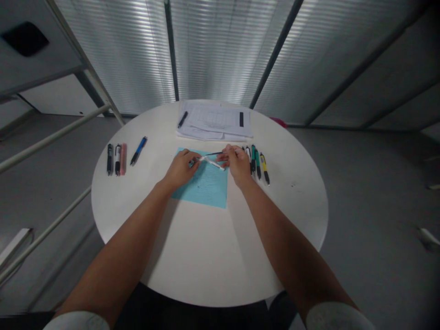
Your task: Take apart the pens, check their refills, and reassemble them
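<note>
Both hands meet above a light blue sheet of paper (199,190) with faint lines of writing. My left hand (181,169) is closed, pinching a small pen part (191,162) whose exact shape is mostly covered by the fingers. In the pinch of my right hand (238,164) is a thin dark rod that looks like a pen refill (215,153), pointing left toward the left fingertips. A white pen barrel (216,164) slants between the hands, its right end close to the right fingers. Whether it is held or lies on the paper I cannot tell.
On the round white table (206,256), several pens (257,162) lie beside my right hand. A blue pen (138,151) and a group of pens (117,159) lie at the left. Behind the blue sheet is a paper stack (213,121) with a black pen (183,119) on it.
</note>
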The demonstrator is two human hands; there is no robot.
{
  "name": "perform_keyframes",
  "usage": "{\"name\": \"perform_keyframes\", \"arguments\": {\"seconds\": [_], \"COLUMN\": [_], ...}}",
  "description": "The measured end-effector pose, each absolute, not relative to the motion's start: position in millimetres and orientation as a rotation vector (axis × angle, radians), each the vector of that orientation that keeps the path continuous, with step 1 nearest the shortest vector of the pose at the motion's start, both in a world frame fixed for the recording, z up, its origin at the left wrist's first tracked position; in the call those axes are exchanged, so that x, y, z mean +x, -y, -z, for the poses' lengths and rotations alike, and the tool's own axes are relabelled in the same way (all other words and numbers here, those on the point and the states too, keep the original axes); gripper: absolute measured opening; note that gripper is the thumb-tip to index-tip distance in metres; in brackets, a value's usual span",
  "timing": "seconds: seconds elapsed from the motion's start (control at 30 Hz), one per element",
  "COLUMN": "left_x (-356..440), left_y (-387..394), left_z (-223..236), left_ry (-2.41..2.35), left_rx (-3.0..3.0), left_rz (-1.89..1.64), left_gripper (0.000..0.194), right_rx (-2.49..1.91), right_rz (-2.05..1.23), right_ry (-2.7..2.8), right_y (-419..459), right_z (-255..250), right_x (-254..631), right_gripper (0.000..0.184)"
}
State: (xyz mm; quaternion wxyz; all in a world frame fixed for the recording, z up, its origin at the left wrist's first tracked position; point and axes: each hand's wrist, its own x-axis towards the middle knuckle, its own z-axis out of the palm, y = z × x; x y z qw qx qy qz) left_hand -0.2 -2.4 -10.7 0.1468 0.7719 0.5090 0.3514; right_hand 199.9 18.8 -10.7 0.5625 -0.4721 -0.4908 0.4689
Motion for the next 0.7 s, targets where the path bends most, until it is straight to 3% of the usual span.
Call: {"name": "perform_keyframes", "arguments": {"seconds": [0.7], "left_x": [-2.1], "left_y": [-2.1], "left_z": [20.4], "left_ry": [-1.348], "left_rx": [2.274], "left_rz": [-1.110], "left_gripper": [0.020], "right_rx": [-1.116], "right_rz": [-1.169], "right_ry": [1.166], "right_y": [-17.8], "right_z": [10.2], "right_x": [199.5], "right_gripper": [0.047]}}
